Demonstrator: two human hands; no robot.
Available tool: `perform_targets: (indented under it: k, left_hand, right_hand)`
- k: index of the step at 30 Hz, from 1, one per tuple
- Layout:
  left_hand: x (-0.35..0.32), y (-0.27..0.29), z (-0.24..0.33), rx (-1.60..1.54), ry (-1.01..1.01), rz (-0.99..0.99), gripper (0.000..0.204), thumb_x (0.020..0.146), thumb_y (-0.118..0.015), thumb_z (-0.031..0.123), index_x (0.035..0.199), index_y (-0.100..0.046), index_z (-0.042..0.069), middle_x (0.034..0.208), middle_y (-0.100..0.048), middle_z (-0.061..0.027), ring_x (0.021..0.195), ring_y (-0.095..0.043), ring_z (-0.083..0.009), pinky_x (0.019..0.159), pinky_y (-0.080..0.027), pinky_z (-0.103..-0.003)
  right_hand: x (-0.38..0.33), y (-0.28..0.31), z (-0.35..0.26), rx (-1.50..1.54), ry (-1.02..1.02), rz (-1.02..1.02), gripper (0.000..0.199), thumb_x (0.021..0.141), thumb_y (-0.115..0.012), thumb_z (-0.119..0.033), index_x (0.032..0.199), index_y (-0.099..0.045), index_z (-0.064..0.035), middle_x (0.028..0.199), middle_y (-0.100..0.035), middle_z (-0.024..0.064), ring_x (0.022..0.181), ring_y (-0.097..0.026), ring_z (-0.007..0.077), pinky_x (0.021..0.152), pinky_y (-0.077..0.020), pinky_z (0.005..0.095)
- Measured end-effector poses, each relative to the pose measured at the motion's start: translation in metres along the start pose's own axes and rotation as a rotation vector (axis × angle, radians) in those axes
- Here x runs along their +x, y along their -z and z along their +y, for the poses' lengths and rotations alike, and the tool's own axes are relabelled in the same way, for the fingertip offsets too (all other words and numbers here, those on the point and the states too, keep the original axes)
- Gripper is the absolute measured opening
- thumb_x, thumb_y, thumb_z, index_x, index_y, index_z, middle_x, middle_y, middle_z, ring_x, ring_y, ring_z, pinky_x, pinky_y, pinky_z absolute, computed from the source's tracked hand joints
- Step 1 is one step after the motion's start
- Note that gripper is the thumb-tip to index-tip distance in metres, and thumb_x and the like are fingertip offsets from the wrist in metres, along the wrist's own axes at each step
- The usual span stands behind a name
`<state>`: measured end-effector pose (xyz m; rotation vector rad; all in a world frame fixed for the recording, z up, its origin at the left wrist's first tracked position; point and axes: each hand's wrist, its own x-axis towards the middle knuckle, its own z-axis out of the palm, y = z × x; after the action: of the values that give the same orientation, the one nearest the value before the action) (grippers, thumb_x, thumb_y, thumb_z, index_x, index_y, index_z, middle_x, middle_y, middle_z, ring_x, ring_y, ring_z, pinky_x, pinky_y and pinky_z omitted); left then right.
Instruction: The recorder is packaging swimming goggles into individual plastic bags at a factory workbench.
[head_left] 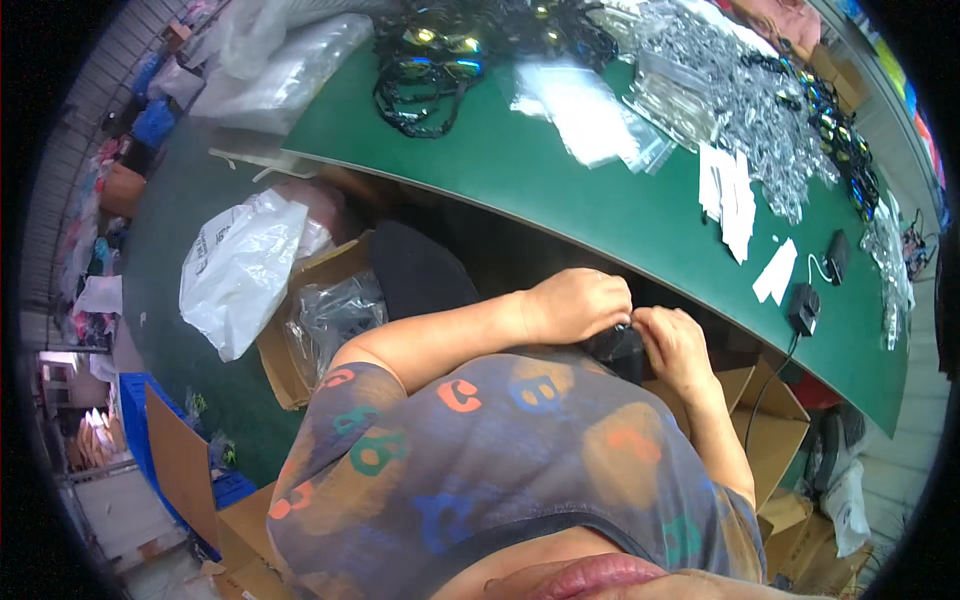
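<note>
While black-strapped goggles (432,68) lie toward the bench's (480,180) far edge, left hand (578,305) and right hand (676,345) pinch a black item (612,343) (its kind unclear) just off the near edge, apparently mid-handling, not yet laid down.

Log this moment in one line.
left hand: at black item | right hand: at black item | grips: partly hidden | table: goggles, clear bags
</note>
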<state>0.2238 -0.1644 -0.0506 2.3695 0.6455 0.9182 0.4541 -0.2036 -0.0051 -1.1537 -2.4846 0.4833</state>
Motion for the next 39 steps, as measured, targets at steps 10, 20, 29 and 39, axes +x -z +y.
perform_targets:
  k: [10, 20, 29, 39]
  left_hand:
    - [0.007, 0.052, 0.013, 0.271, -0.312, 0.076, 0.013, 0.09, -0.07, 0.018, 0.09, -0.063, 0.008, 0.093, -0.065, -0.0064, 0.094, -0.065, -0.0249, 0.1, -0.052, -0.045]
    - [-0.01, 0.202, -0.087, 0.435, 0.185, 0.596, 0.007, 0.093, -0.07, 0.009, 0.093, -0.068, 0.002, 0.091, -0.069, -0.0107, 0.085, -0.068, -0.0269, 0.078, -0.053, -0.033]
    - [0.042, 0.275, -0.188, 1.023, 0.232, 0.671, 0.023, 0.09, -0.07, 0.022, 0.107, -0.073, 0.007, 0.119, -0.07, -0.0118, 0.119, -0.061, -0.0312, 0.1, -0.047, -0.046]
    - [0.035, 0.298, -0.227, 1.01, 0.419, 0.443, 0.028, 0.087, -0.074, 0.035, 0.104, -0.076, 0.013, 0.144, -0.057, -0.0117, 0.142, -0.043, -0.033, 0.112, -0.036, -0.053]
  right_hand:
    - [-0.031, 0.079, -0.006, 0.287, -0.199, -0.045, 0.009, 0.092, -0.068, -0.008, 0.099, -0.069, -0.0018, 0.079, -0.066, 0.0112, 0.068, -0.065, 0.0229, 0.063, -0.0513, 0.0332]
    - [-0.272, 0.25, 0.023, 0.064, -0.987, 0.366, 0.017, 0.099, -0.064, -0.009, 0.11, -0.063, 0.0039, 0.088, -0.056, -0.0025, 0.08, -0.047, 0.0063, 0.071, -0.0411, 0.0226]
    - [-0.208, 0.206, 0.04, -0.002, -0.906, 0.504, 0.032, 0.1, -0.065, -0.012, 0.127, -0.061, 0.0035, 0.103, -0.066, 0.0033, 0.092, -0.058, 0.0092, 0.082, -0.0469, 0.0244]
    - [-0.145, 0.169, 0.05, -0.036, -0.802, 0.362, 0.029, 0.092, -0.072, -0.007, 0.118, -0.064, 0.0016, 0.08, -0.055, 0.0012, 0.072, -0.049, 0.0102, 0.068, -0.0459, 0.0263]
